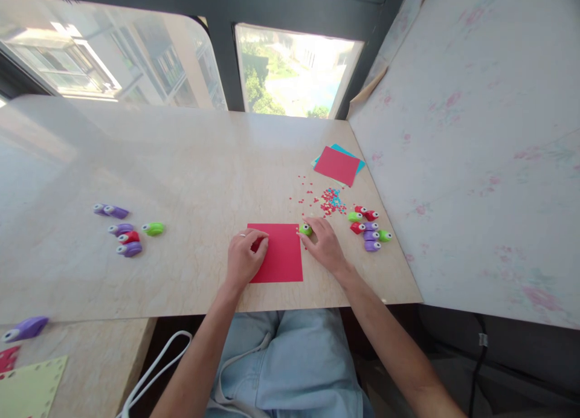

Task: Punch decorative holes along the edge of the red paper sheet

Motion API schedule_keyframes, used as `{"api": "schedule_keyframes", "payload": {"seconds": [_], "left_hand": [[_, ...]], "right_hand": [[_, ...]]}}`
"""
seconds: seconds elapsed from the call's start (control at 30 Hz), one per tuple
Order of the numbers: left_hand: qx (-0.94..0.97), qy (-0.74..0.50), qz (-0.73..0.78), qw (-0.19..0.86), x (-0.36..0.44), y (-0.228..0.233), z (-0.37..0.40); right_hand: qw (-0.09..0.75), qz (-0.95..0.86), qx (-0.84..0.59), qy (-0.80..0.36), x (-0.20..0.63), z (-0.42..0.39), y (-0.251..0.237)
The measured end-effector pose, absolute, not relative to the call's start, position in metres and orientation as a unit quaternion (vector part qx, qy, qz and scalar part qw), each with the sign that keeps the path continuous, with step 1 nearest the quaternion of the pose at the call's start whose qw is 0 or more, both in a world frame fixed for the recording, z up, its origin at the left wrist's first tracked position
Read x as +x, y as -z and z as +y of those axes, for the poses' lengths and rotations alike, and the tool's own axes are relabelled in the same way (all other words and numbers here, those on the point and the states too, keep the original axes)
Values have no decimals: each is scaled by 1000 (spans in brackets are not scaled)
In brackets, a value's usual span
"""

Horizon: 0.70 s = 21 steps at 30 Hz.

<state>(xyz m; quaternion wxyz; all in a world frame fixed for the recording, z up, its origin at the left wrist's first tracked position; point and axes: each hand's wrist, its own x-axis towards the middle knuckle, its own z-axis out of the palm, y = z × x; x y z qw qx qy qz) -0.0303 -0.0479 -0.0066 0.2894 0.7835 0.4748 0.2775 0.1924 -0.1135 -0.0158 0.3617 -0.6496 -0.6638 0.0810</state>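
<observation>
A: Where's the red sheet (281, 253)?
B: Flat at the table (190, 182) edge. Left hand (244, 258) lies spread on it; right hand (324, 243) pinches 1 green punch (305, 229) at its corner.
A: Tip?
B: Pin the paper firmly, I'd say.

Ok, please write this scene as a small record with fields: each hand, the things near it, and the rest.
left hand: rests flat on the red square paper sheet
right hand: fingers touch a small green plastic punch at the sheet's right corner
near right: cluster of small punches, red and blue confetti
far right: red sheet over blue sheet
left: more punches
surface: beige table
</observation>
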Motion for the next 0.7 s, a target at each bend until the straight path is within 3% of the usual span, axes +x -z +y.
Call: {"api": "schedule_keyframes", "payload": {"seconds": [0.7], "left_hand": [[775,-267,491,294,-27,2,-49]], "right_hand": [[417,-651,-623,-119,197,-114,11]]}}
